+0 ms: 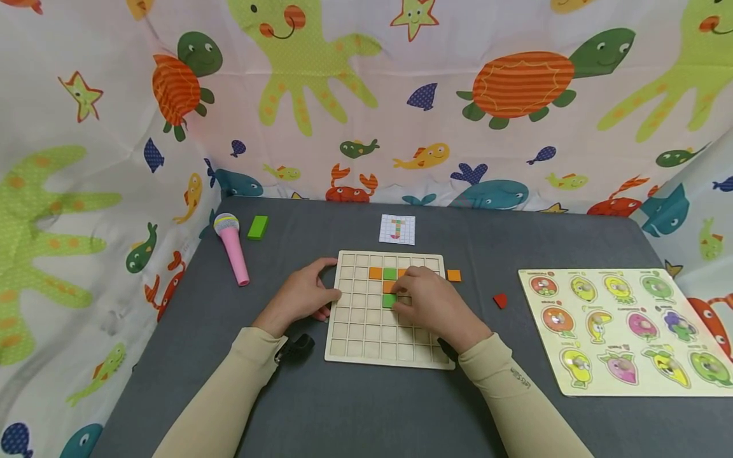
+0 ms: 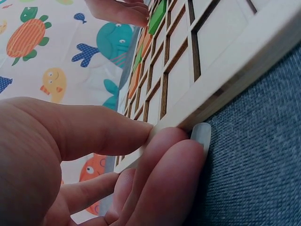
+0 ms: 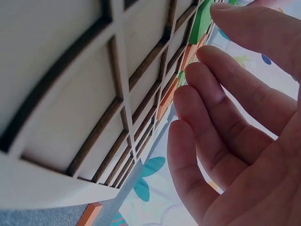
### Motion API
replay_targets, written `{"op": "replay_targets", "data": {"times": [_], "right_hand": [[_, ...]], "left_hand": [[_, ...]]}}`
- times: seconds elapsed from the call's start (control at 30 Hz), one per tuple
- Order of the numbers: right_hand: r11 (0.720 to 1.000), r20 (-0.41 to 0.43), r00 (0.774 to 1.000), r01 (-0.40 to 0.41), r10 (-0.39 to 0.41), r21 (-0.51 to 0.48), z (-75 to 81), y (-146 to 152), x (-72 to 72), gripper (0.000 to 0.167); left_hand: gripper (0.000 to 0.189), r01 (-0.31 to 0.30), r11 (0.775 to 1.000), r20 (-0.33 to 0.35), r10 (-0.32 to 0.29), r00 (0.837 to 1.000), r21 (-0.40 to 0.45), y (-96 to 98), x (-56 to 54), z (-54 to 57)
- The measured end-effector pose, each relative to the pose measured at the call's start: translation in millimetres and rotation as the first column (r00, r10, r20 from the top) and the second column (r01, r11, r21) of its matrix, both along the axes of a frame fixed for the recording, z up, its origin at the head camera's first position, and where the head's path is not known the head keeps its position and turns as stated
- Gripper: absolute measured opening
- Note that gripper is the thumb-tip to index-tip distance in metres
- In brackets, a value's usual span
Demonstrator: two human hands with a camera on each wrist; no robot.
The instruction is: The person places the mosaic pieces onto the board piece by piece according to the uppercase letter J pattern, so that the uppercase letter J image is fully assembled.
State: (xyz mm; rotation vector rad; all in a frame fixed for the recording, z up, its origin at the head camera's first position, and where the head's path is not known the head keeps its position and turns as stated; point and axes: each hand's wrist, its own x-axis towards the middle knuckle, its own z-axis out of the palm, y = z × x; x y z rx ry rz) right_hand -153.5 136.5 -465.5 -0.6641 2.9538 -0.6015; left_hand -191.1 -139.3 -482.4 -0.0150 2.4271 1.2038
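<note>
My left hand (image 1: pixel 299 291) grips the left edge of a wooden grid board (image 1: pixel 355 331), thumb against the top edge, fingers at its side. In the left wrist view, the thumb (image 2: pixel 108 132) and fingertips (image 2: pixel 169 165) meet at the rim. Over the board's middle is my right hand (image 1: pixel 432 305), its thumb (image 3: pixel 254 28) at a green square tile (image 1: pixel 389 301) in a cell, its fingers loosely extended. Above that tile lie an orange tile (image 1: pixel 388 287) and a row with an orange tile (image 1: pixel 375 273), a green tile (image 1: pixel 389 274) and a partly hidden orange one.
A loose orange tile (image 1: pixel 453 275) lies by the board's right edge. Beyond the board is a patterned card (image 1: pixel 397 229). A pink toy microphone (image 1: pixel 233 251) and green block (image 1: pixel 258 228) lie left; a red piece (image 1: pixel 500 300) and fruit puzzle board (image 1: pixel 584 343) lie right.
</note>
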Motion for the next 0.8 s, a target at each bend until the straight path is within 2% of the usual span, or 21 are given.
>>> {"op": "replay_targets", "data": {"times": [0.6,0.8], "right_hand": [[1.0,0.009,1.0,0.001,-0.001,-0.008,-1.0,1,2.3,0.019],[1.0,0.006,1.0,0.023,-0.023,-0.013,0.4,15,-2.1,0.02]], "left_hand": [[0.077,0.009,1.0,0.006,-0.009,1.0,-0.018,1.2,-0.5,1.4],[0.077,0.002,1.0,0.009,-0.002,1.0,-0.015,0.9,0.9,0.2]]}}
